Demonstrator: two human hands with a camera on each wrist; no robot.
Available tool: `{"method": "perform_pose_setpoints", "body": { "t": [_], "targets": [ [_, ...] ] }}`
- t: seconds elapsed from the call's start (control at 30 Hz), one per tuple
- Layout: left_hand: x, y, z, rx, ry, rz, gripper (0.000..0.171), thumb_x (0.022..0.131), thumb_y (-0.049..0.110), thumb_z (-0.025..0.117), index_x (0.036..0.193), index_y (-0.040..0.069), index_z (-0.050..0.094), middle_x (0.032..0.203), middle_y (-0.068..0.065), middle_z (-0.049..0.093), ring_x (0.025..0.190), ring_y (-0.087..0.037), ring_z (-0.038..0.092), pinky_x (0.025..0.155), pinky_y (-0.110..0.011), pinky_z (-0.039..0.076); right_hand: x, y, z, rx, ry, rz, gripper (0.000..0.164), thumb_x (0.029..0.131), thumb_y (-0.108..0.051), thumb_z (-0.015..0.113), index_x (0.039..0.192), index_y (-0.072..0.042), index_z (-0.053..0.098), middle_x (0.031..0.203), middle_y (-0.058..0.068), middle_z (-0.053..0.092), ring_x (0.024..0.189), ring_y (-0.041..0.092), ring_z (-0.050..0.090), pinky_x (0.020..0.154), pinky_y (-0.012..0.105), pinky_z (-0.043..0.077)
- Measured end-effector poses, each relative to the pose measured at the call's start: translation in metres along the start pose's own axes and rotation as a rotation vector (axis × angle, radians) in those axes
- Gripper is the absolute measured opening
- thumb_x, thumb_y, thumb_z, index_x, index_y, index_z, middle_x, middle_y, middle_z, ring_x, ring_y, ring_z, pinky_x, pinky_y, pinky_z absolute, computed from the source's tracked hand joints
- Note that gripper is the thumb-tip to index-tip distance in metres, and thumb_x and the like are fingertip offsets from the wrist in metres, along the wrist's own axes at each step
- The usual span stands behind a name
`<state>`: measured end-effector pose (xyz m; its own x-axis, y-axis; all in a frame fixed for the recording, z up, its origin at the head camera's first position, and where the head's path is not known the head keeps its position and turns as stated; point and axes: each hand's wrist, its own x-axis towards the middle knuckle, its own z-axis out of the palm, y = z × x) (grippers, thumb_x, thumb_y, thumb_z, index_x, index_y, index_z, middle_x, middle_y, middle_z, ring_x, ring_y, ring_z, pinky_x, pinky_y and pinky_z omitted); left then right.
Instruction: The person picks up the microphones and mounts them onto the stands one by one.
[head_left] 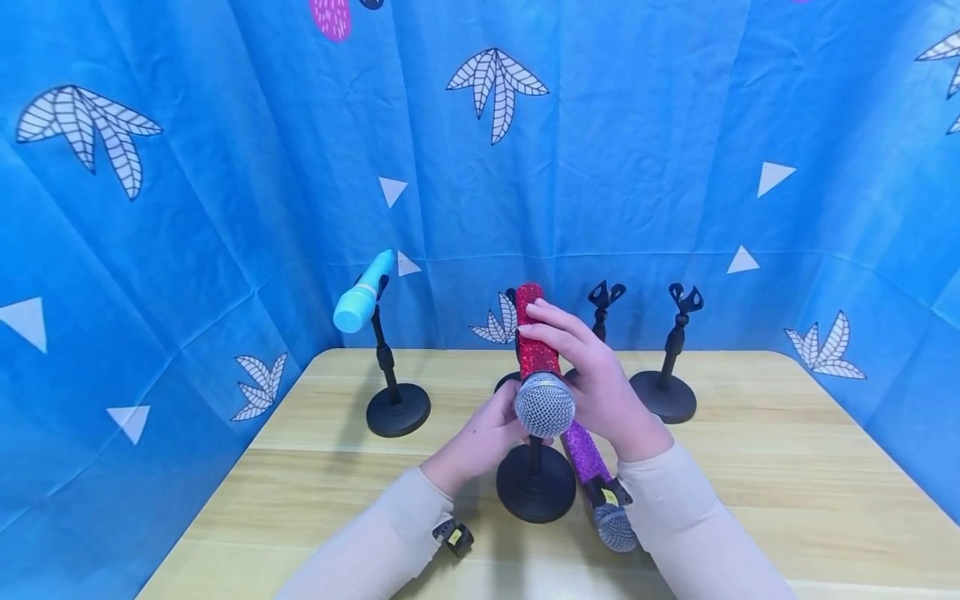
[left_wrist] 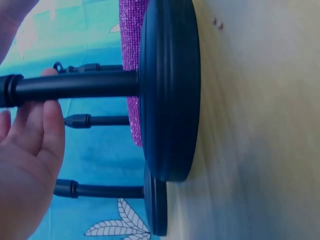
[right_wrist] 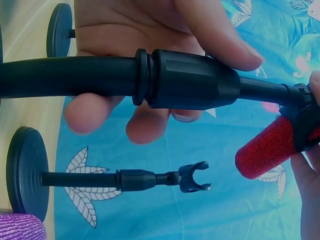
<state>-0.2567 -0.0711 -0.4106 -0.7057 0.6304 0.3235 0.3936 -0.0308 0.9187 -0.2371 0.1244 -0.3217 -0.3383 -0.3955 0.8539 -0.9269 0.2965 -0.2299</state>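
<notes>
A red glittery microphone (head_left: pixel 540 354) with a silver mesh head sits tilted in the clip of a black microphone stand (head_left: pixel 536 485), its head facing me. My left hand (head_left: pixel 482 440) holds the stand's pole below the clip; in the right wrist view the left hand's fingertips (right_wrist: pixel 145 127) show behind the pole. With my right hand (head_left: pixel 600 383) I grip the red microphone's body, its fingers over the top. Part of the right hand (right_wrist: pixel 307 185) and the black clip (right_wrist: pixel 302 127) around the microphone show at the right wrist view's edge.
A purple glittery microphone (head_left: pixel 585 450) lies on the wooden table (head_left: pixel 787 467) beside the stand, under my right wrist. A light blue microphone (head_left: pixel 363 293) rests on another stand (head_left: pixel 398 410) to the left. Stands with bare clips (head_left: pixel 686 298) stand at the back right, before a blue curtain (head_left: pixel 637 167).
</notes>
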Motion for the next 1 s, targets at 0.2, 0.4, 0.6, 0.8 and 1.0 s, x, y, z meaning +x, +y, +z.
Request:
{"method": "perform_pose_setpoints", "body": {
  "t": [0.2,0.4,0.6,0.8,1.0],
  "targets": [
    [0.001,0.001,0.003,0.061,0.037,0.006,0.036,0.098,0.011,0.061,0.130,0.006,0.045,0.112,-0.010,0.066,0.094,-0.028,0.071,0.089,-0.037,0.056,0.000,0.000,-0.001,0.002,0.003,-0.006,0.073,0.075,0.008,0.085,0.139,-0.013,0.059,0.153,0.014,0.045,0.145,0.033,0.036,0.100,0.041,0.050],
    [0.000,0.001,0.000,0.116,-0.020,0.033,0.033,0.104,0.010,0.055,0.136,0.011,0.053,0.115,-0.007,0.067,0.097,-0.028,0.071,0.089,-0.037,0.056,-0.001,0.001,-0.001,0.013,0.004,-0.005,0.071,0.075,0.008,0.084,0.139,-0.013,0.060,0.152,0.014,0.046,0.144,0.032,0.037,0.099,0.039,0.050],
    [-0.003,0.000,-0.005,0.164,-0.077,0.027,0.029,0.110,0.021,0.044,0.133,0.016,0.061,0.113,-0.004,0.070,0.101,-0.018,0.069,0.094,-0.043,0.054,-0.001,0.001,-0.001,0.019,0.002,-0.006,0.071,0.076,0.009,0.083,0.138,-0.013,0.060,0.151,0.015,0.046,0.145,0.032,0.037,0.100,0.039,0.050],
    [-0.001,0.000,-0.001,0.047,-0.045,0.000,0.034,0.107,0.018,0.050,0.140,0.014,0.048,0.117,-0.008,0.065,0.099,-0.024,0.069,0.092,-0.043,0.055,-0.001,0.001,-0.001,0.019,-0.004,0.000,0.071,0.076,0.009,0.083,0.139,-0.013,0.060,0.151,0.016,0.046,0.145,0.032,0.036,0.099,0.041,0.051],
    [-0.001,0.003,0.007,0.034,0.061,0.005,0.042,0.098,0.009,0.065,0.133,0.007,0.042,0.115,-0.011,0.062,0.092,-0.023,0.071,0.086,-0.038,0.058,-0.001,0.000,-0.001,0.015,-0.012,0.008,0.071,0.077,0.010,0.082,0.140,-0.014,0.059,0.152,0.014,0.045,0.144,0.031,0.037,0.096,0.043,0.052]
  ]
}}
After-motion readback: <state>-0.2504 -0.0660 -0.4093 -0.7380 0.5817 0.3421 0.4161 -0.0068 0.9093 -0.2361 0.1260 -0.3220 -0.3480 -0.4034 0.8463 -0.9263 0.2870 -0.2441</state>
